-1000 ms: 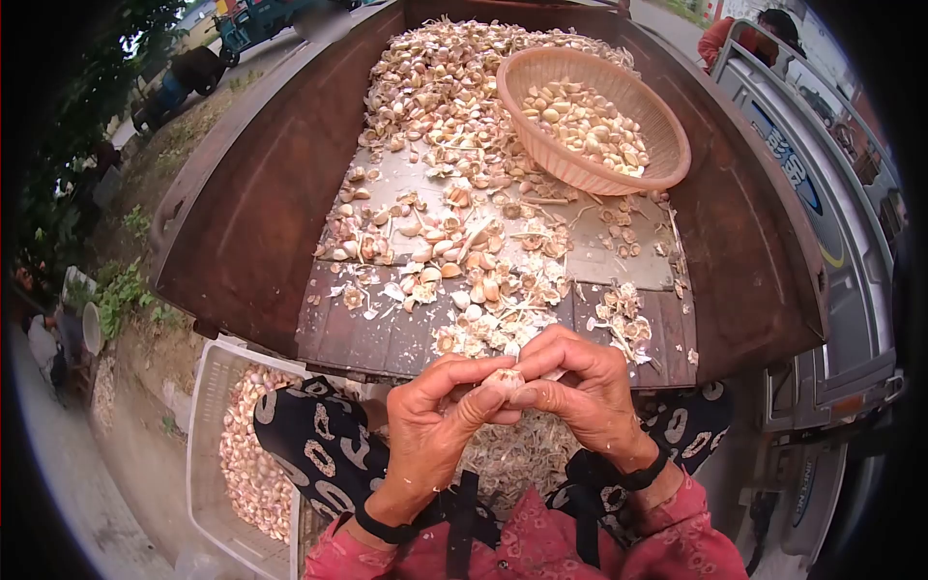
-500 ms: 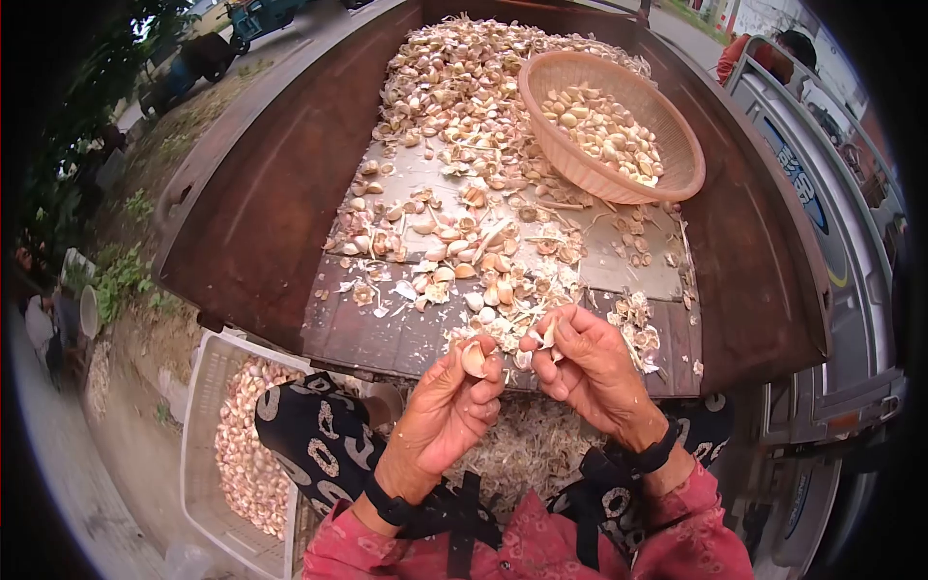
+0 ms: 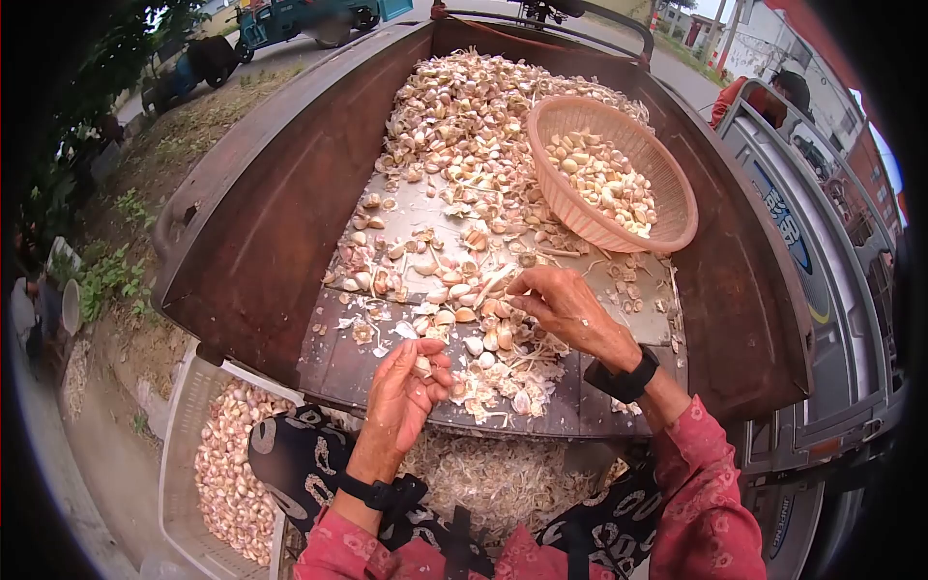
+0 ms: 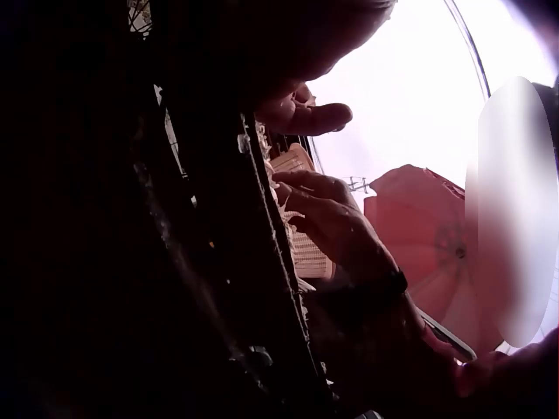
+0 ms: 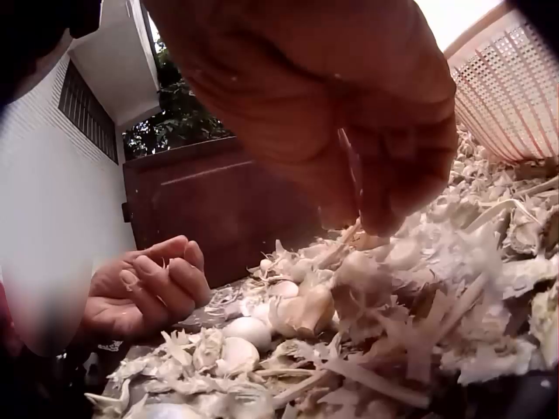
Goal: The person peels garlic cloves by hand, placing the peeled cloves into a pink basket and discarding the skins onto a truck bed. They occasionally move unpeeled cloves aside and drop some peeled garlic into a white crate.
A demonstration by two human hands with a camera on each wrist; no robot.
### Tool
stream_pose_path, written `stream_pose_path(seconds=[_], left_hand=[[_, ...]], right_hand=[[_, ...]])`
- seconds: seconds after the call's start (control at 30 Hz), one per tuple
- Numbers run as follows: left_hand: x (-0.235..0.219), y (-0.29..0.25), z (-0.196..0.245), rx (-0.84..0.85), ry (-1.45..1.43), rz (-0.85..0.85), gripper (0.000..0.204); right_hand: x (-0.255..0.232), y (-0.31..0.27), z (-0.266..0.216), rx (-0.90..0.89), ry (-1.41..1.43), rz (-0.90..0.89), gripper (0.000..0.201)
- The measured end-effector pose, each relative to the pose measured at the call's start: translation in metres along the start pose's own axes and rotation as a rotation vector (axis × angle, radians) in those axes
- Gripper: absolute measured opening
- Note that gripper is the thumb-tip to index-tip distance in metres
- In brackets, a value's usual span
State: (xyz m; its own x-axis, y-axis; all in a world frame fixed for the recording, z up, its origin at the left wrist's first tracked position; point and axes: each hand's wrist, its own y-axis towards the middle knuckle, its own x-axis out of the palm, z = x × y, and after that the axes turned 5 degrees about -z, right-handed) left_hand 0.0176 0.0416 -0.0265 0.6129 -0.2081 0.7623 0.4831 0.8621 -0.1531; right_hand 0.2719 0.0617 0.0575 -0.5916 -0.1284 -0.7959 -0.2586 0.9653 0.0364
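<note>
In the head view the left hand (image 3: 401, 398) is palm up at the near edge of the cart bed, holding a garlic clove (image 3: 422, 366) between thumb and curled fingers. The right hand (image 3: 577, 314) reaches down over the loose cloves and husks (image 3: 459, 290), its back to the camera. Its loosely bent fingertips meet the heap in the right wrist view, where the right hand (image 5: 323, 105) hides what they touch. Beyond it the left hand (image 5: 148, 292) appears with bent fingers. The left wrist view is dark, with the right hand (image 4: 336, 218) reaching to the heap.
A pink basket (image 3: 619, 227) of peeled cloves stands at the back right, beside a large garlic heap (image 3: 464, 116). Rusty metal walls (image 3: 266, 213) enclose the bed. At lower left is a white crate (image 3: 184, 454) of cloves. A grey vehicle (image 3: 822, 261) stands at the right.
The hands were together around a piece of garlic, then parted. The right hand has moved forward onto the heap; the left has moved a little left and down, still holding a clove. The view has tilted up.
</note>
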Motion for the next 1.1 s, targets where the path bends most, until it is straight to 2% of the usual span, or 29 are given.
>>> stream_pose_path(seconds=[0.03,0.1,0.33,0.4,0.43,0.5,0.53,0.57,0.63,0.7,0.77,0.8,0.83,0.87,0.9,0.93,0.97,1.0,1.03,1.1], left_hand=[[-0.003,-0.001,0.000,-0.012,-0.021,-0.038,0.033],[-0.004,-0.001,0.000,-0.013,0.001,-0.034,0.030],[0.004,-0.001,-0.002,0.012,0.116,-0.035,0.020],[0.003,-0.003,-0.002,0.010,0.100,-0.032,0.020],[0.004,-0.003,-0.002,0.006,0.082,-0.031,0.019],[0.003,-0.002,-0.003,0.013,0.091,-0.037,0.019],[0.002,-0.002,-0.003,0.018,0.101,-0.037,0.019],[0.003,-0.002,-0.003,0.015,0.103,-0.039,0.019],[0.005,-0.002,-0.003,0.022,0.115,-0.024,0.019],[0.006,-0.002,-0.004,0.010,0.120,-0.009,0.019],[0.006,-0.002,-0.005,0.032,0.224,0.006,0.020],[0.007,0.000,-0.002,0.024,0.226,0.007,0.020],[0.009,0.004,0.002,-0.033,0.424,-0.015,0.019],[0.012,0.008,0.006,-0.091,0.620,-0.038,0.018],[0.017,0.014,0.007,-0.099,0.621,-0.036,0.018],[0.021,0.021,0.006,0.119,0.994,-0.092,0.016],[0.025,0.028,0.007,0.354,1.359,-0.153,0.016],[0.030,0.030,0.013,0.325,1.619,-0.216,0.020],[0.027,0.036,0.011,0.331,1.619,-0.217,0.020],[0.018,0.044,0.000,0.564,1.864,-0.356,0.021]], right_hand=[[0.017,0.004,0.010,-0.011,-0.088,-0.014,0.017],[0.041,0.011,0.034,-0.038,0.018,0.007,0.016],[0.049,0.009,0.032,-0.067,-0.202,0.071,0.021],[0.040,0.001,0.018,-0.006,0.285,0.140,0.023],[0.038,-0.003,0.014,-0.009,0.282,0.141,0.023],[0.035,-0.017,0.002,0.060,0.881,0.030,0.027],[0.027,-0.027,-0.009,0.066,0.998,-0.042,0.026],[0.020,-0.039,-0.025,0.067,0.999,-0.038,0.026],[0.009,-0.069,-0.060,-0.057,1.402,-0.176,0.025],[-0.001,-0.103,-0.105,-0.296,1.573,-0.296,0.026],[-0.008,-0.113,-0.133,-0.773,1.413,-0.319,0.014],[0.001,-0.123,-0.159,-0.851,1.536,-0.158,0.010],[0.011,-0.134,-0.177,-0.923,1.653,0.012,0.015],[0.010,-0.135,-0.175,-0.918,1.659,0.017,0.015],[0.008,-0.135,-0.170,-1.013,1.574,-0.059,0.017],[0.006,-0.137,-0.167,-1.104,1.485,-0.134,0.020],[0.004,-0.140,-0.167,-1.103,1.489,-0.130,0.020],[0.000,-0.143,-0.167,-1.080,1.468,-0.135,0.019],[-0.004,-0.143,-0.166,-1.061,1.444,-0.142,0.019],[-0.005,-0.143,-0.162,-1.064,1.430,-0.138,0.018]])
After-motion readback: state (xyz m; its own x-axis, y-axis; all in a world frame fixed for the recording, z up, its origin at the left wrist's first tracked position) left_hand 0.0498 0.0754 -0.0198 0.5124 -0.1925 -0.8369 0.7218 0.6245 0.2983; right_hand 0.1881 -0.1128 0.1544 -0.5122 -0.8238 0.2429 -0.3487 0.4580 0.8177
